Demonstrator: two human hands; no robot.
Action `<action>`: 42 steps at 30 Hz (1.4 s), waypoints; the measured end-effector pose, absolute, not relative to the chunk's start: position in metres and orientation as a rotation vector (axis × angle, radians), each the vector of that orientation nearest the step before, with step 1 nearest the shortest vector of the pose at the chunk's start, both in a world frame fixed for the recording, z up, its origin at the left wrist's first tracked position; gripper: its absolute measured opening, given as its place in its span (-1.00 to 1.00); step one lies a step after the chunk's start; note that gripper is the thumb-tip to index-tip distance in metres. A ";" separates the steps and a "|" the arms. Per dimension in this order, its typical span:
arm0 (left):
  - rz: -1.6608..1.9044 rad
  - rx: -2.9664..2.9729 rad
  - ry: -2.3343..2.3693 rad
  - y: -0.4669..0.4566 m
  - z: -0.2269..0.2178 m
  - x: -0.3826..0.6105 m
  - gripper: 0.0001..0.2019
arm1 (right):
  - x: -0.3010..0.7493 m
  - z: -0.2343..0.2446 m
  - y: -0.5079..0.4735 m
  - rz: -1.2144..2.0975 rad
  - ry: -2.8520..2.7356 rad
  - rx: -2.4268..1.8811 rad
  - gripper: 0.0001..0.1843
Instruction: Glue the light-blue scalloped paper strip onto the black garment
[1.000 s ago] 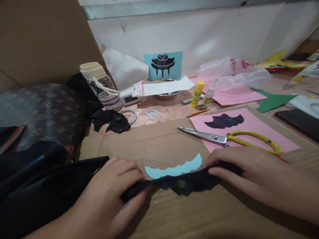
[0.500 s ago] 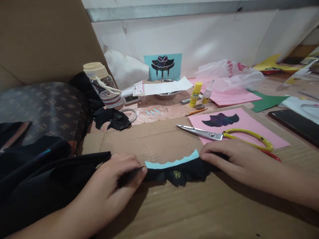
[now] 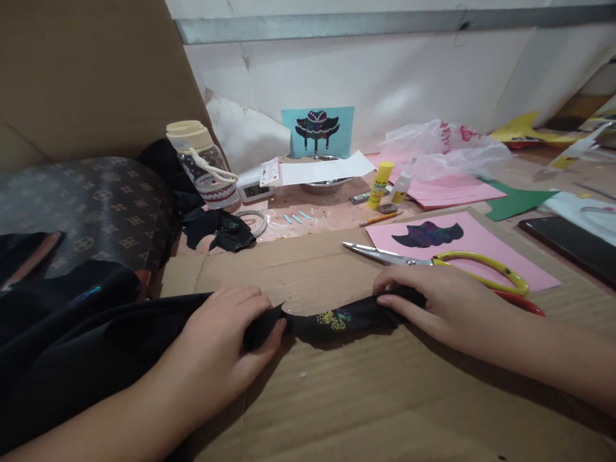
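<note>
Over broad cardboard [image 3: 385, 398], left hand [image 3: 221, 346], right hand [image 3: 436, 298]: fingers gripping black strip [image 3: 337, 321] by ends, scissors [image 3: 414, 260] just beyond right hand

The right hand [image 3: 436, 292] hides part of the scissors [image 3: 418, 260], right of centre; the phone [image 3: 570, 247] runs off the right edge

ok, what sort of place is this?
Probably a paper-craft workspace, whether home or workshop I can't tell: scissors, a yellow glue stick, and a blue card standing at the back with a beaded black cutout.
</note>
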State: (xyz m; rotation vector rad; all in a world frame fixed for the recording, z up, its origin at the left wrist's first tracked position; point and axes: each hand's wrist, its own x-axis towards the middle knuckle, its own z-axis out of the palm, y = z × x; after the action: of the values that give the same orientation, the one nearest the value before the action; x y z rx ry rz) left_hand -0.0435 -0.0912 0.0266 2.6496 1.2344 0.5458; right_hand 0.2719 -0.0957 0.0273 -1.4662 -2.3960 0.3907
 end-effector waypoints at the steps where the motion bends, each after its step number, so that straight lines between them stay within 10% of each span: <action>1: 0.541 2.647 1.237 -0.091 0.027 -0.044 -0.76 | 0.273 0.026 -0.095 0.386 -2.401 -1.459 -0.82; 5: 0.546 2.594 1.344 -0.091 0.022 -0.045 -0.86 | 0.275 0.023 -0.095 0.311 -2.446 -1.388 -0.84; 11: 0.626 2.657 1.409 -0.091 0.013 -0.048 -0.39 | 0.268 0.032 -0.110 -0.193 -2.511 -1.047 -0.73; 29: 0.449 3.181 0.618 -0.121 0.027 -0.047 -0.65 | 0.252 0.030 -0.122 -0.206 -2.765 -0.675 -0.48; 42: 0.393 3.235 0.595 -0.125 0.035 -0.041 -0.66 | 0.275 0.024 -0.104 0.102 -2.546 -1.086 -0.71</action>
State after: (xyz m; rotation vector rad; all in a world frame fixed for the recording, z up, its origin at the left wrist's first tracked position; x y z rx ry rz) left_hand -0.0413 -0.1251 0.0354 3.2353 0.5946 0.3930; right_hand 0.2749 -0.1045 0.0237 -1.0859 -2.5457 0.1024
